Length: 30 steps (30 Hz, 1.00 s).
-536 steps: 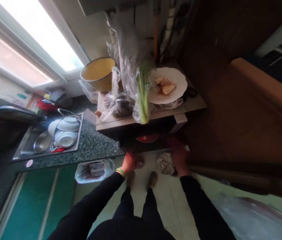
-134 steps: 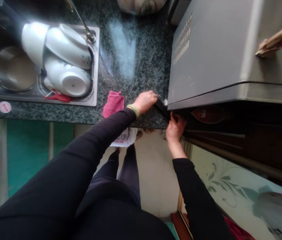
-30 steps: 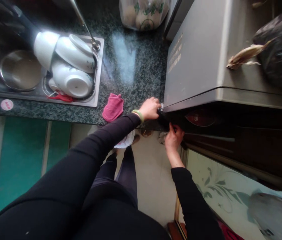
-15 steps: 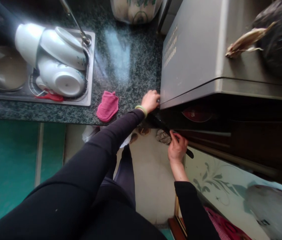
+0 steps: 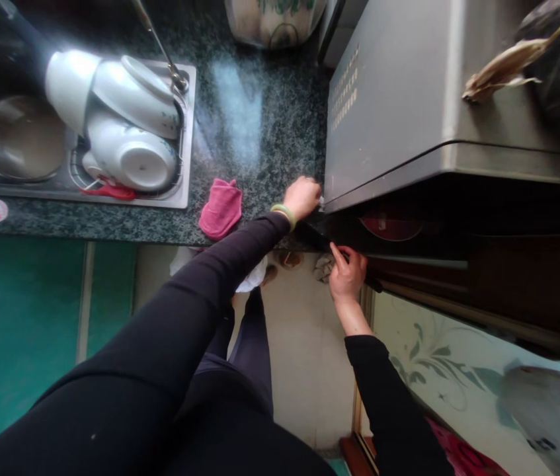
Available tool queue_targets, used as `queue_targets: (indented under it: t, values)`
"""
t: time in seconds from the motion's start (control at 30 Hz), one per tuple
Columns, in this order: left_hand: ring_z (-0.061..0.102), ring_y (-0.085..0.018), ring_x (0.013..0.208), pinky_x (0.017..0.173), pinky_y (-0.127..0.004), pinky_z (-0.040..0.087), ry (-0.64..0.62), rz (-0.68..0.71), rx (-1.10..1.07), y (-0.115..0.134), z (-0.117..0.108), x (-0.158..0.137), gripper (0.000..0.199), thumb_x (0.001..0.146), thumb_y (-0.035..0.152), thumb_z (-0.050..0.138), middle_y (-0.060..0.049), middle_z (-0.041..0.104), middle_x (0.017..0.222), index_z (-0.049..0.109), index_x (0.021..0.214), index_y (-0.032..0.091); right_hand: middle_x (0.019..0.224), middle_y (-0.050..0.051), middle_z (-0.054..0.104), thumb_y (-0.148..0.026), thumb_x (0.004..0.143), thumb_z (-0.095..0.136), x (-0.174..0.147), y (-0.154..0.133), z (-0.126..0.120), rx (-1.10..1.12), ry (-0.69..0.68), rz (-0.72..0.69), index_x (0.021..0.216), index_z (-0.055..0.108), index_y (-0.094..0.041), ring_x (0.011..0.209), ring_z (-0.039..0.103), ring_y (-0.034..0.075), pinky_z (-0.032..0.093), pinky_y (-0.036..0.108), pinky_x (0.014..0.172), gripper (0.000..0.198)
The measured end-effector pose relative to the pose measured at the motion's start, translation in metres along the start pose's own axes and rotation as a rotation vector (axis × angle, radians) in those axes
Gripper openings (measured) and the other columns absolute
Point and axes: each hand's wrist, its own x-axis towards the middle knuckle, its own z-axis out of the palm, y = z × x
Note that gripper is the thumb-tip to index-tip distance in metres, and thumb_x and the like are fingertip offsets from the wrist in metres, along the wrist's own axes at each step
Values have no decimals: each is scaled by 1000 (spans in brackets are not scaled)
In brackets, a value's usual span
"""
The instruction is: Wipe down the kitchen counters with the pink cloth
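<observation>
My right hand (image 5: 348, 272) is wrapped around a long, dark, black-handled tool (image 5: 373, 285), with the index finger laid along it. The handle's end sticks out behind my palm, and the far part runs dark against the counter edge, so its kind is unclear. Above it, my left hand (image 5: 303, 198), with a pale green bangle (image 5: 284, 215) at the wrist, is curled down on the counter beside the grey cabinet-like box (image 5: 389, 99). A small pale bit shows at its fingertips; what the fingers hold is mostly hidden. A folded pink cloth (image 5: 221, 209) lies to the left.
At the left, a sink rim (image 5: 189, 139) surrounds a rack of stacked white bowls (image 5: 143, 165) and a metal pot (image 5: 19, 139). The speckled counter (image 5: 284, 106) runs between sink and grey box. A red round thing (image 5: 391, 228) sits under the box.
The view has shifted slightly. My right hand has moved a little up and left with the dark tool, closer to my left hand, where a pale bit now shows at the fingertips.
</observation>
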Motion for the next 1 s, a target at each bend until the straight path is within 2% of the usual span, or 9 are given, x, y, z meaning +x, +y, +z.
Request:
queue_targets:
  t: [0.23,0.43,0.6,0.77,0.9,1.0]
  values:
    - [67,-30,111,96,-39,53,-50,-41,9,10,7,-3,26,94,21,61,-17,73,117,77,111,11,121,12,67,-3,87,45,9,9,0,0,-18,-49,135,73,-30,111,54,26,47,42,100,62]
    - [68,-28,112,100,-36,51,-113,112,1,5,6,-7,26,90,15,59,-16,74,113,78,107,12,122,12,69,-3,89,44,7,20,-1,-9,-6,-33,134,74,-29,112,55,26,47,42,103,60]
    - [70,-27,108,98,-38,53,-88,17,-1,7,11,2,28,89,14,59,-16,75,113,80,106,13,121,12,69,-1,88,44,8,25,0,-14,-32,-4,135,73,-28,111,55,26,46,43,103,62]
    - [70,-28,111,100,-38,52,-1,-101,-57,3,8,25,29,93,14,56,-17,75,116,80,110,14,120,11,69,-2,86,44,12,31,0,-5,-35,-19,134,73,-30,110,54,26,46,43,102,63]
    - [68,-25,111,103,-36,50,-9,-102,-73,-5,1,40,26,92,16,61,-15,76,115,80,109,13,120,11,70,-2,85,45,14,35,0,-24,-8,-26,134,74,-30,112,54,26,45,43,103,62]
    - [68,-24,108,101,-35,50,-1,-113,-102,-12,-4,35,22,91,17,65,-11,77,111,81,105,17,122,12,69,-2,86,45,17,36,4,-27,4,-22,135,73,-29,111,54,26,45,44,104,63]
